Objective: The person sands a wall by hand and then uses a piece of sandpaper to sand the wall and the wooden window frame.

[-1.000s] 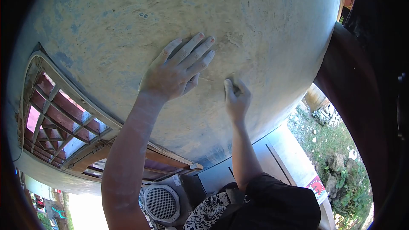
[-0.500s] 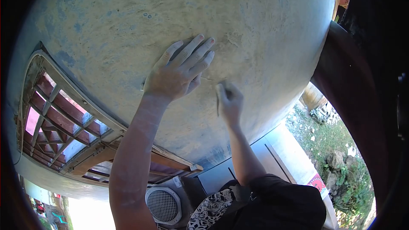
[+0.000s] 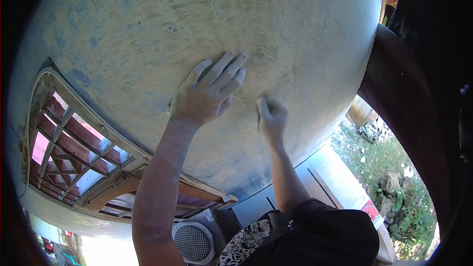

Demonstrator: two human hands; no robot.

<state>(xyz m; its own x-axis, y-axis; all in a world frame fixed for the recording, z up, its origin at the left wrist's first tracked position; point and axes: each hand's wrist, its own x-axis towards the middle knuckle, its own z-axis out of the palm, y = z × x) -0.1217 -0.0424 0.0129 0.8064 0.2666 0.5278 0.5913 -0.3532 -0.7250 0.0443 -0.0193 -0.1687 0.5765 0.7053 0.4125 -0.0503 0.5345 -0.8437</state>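
A grey plastered wall (image 3: 148, 44) with bluish patches and putty smears fills most of the view. My left hand (image 3: 207, 91) lies against it, palm down, dusted white, with its fingers stretched out. Beside its wrist a small pale edge shows; what lies under the palm, if anything, is hidden. Lower and to the right, my right hand (image 3: 272, 118) is closed close to the wall, thumb pressed on bent fingers. A thin edge sticks out along its left side, too little to name. Between the two hands runs a short crack-like line in the plaster.
A window with a diamond grille (image 3: 74, 143) is set in the wall at left, with a wooden frame (image 3: 197, 190) below it. A round speaker grille (image 3: 193, 243) stands at the bottom. Rocks and plants (image 3: 399, 192) lie at right, near a dark draped shape (image 3: 409, 98).
My left hand has slid slightly down the wall. My right hand has shifted a little to the right, still closed. The whole view has tilted slightly.
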